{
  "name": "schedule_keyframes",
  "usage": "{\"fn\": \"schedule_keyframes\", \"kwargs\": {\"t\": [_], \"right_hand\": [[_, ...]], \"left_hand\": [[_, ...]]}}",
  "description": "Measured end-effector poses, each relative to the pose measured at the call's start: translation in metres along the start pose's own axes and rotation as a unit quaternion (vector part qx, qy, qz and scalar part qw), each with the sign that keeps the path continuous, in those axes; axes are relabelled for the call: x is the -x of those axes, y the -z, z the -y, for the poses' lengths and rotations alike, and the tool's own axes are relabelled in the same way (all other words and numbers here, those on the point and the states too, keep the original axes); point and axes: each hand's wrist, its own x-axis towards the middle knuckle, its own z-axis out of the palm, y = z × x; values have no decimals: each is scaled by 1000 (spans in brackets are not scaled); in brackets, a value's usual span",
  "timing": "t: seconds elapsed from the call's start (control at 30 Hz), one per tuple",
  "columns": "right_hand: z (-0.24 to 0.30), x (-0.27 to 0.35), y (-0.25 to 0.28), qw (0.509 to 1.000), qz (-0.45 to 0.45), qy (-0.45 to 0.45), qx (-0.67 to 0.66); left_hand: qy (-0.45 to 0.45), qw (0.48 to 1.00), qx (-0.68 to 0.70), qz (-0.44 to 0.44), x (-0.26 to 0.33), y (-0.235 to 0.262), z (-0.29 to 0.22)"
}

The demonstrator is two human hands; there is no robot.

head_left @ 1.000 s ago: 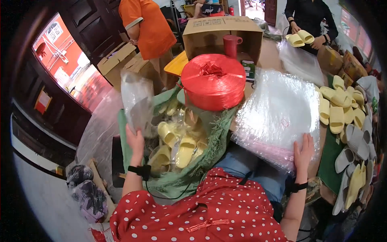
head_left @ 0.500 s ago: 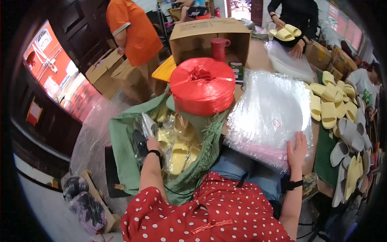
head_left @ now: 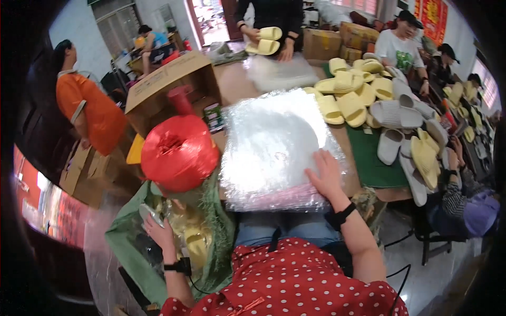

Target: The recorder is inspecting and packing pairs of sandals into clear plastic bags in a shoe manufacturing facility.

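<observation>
My left hand (head_left: 158, 230) reaches down into a green woven sack (head_left: 126, 247) of yellow slippers (head_left: 196, 243) and grips a clear plastic packet (head_left: 149, 213) at its mouth. My right hand (head_left: 327, 174) lies flat, fingers spread, on the near right part of a thick stack of clear plastic bags (head_left: 274, 147) on the table in front of me. A big spool of red plastic twine (head_left: 178, 152) stands between the sack and the stack. Both wrists wear black bands.
An open cardboard box (head_left: 171, 87) stands behind the spool. Yellow and grey slippers (head_left: 369, 105) cover the table's right side on a green mat (head_left: 371, 158). Other people work around the table; one in orange (head_left: 89, 113) stands at the left. More boxes (head_left: 87, 171) sit on the floor.
My left hand has dropped from holding a clear bag up beside the sack to low inside the sack's mouth. The right hand slid further onto the plastic stack. The view swung right.
</observation>
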Motion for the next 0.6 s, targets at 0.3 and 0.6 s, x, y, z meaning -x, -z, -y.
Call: {"fn": "schedule_keyframes", "kwargs": {"t": [0.3, 0.6], "right_hand": [[-64, -58, 29, 982, -27, -151, -108], [-28, -36, 36, 952, 139, -197, -190]], "left_hand": [[-289, 883, 304, 209, 5, 52, -271], [-155, 889, 317, 293, -2, 20, -307]]}}
